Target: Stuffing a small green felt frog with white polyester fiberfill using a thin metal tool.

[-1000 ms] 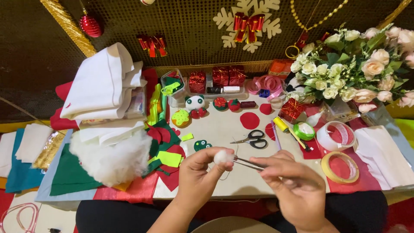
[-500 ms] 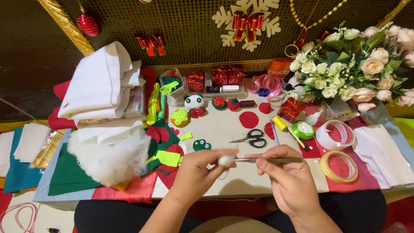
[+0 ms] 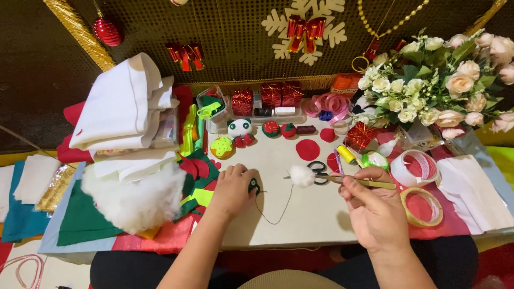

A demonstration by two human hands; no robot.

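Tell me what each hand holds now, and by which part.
The right hand holds a thin stick near its rear end, a white stuffing tuft at its tip. The left hand rests on a small green felt piece.

Black scissors (image 3: 319, 171) on table (image 3: 300, 225); bouquet (image 3: 444, 80) far right; tape rolls (image 3: 420, 206).

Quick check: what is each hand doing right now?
Left hand: closed on a small green felt piece on the table.
Right hand: holding a thin stick tipped with a stuffing tuft.
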